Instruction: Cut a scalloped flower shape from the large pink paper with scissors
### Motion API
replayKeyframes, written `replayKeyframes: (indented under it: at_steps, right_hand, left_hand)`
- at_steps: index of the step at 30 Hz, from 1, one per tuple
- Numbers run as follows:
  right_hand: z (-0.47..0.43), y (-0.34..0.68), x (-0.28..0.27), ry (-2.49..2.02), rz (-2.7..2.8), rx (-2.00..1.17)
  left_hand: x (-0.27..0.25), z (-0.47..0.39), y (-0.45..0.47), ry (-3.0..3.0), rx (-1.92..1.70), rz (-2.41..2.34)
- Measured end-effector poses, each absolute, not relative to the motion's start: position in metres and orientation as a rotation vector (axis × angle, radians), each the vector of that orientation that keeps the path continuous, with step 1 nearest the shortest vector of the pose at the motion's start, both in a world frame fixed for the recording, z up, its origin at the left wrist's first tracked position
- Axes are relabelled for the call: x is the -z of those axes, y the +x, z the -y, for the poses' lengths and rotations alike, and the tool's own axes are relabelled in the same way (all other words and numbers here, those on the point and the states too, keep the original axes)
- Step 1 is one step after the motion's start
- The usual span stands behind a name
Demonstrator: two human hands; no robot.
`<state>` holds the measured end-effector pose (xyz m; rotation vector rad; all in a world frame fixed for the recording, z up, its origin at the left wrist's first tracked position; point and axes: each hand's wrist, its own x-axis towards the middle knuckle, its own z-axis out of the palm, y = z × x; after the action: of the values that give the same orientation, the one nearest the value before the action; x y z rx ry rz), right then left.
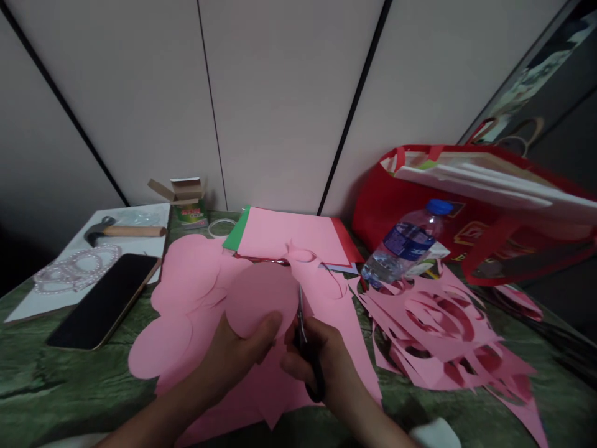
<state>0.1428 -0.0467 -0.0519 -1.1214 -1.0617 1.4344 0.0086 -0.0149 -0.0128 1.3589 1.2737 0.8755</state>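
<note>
My left hand (249, 345) pinches a round pink paper disc (262, 295) by its lower edge, thumb on top. In my right hand (321, 354) are black-handled scissors (303, 330), their blades pointing up along the disc's right edge. Below both hands lie large pink paper sheets (345, 336). To the left, several cut pink paper circles (161, 345) overlap in a pile. A heap of pink paper scraps (443, 323) with curved cut-outs lies to the right.
At left are a phone (105, 302), a bead string (77, 267), a hammer (125, 231) and a small opened box (189, 205). Coloured paper (293, 233) lies at the back. A water bottle (405, 242) leans by a red bag (387, 186). A wall (280, 112) stands behind.
</note>
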Motion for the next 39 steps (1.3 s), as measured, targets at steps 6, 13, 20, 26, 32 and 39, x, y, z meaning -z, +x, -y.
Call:
replayKeyframes:
  at_steps: [6,13,20,26,32,39]
  right_hand:
    - [0.046,0.143,0.053,-1.142,1.066,-1.440]
    - [0.047,0.142,0.055,-1.114,1.056,-1.471]
    - [0.048,0.140,0.053,-1.115,1.007,-1.486]
    - [0.048,0.141,0.057,-1.114,1.031,-1.476]
    - [0.047,0.141,0.053,-1.185,1.092,-1.431]
    - [0.048,0.140,0.049,-1.151,1.089,-1.438]
  left_hand:
    - [0.017,0.015,0.007,1.358,-0.880,-1.242]
    - [0.018,0.015,0.006,1.335,-0.914,-1.199]
    - [0.017,0.014,0.007,1.325,-0.961,-1.152]
    - [0.020,0.013,0.005,1.289,-1.024,-1.112]
    - [0.021,0.012,0.005,1.329,-1.050,-1.113]
    - [0.019,0.013,0.005,1.391,-1.026,-1.240]
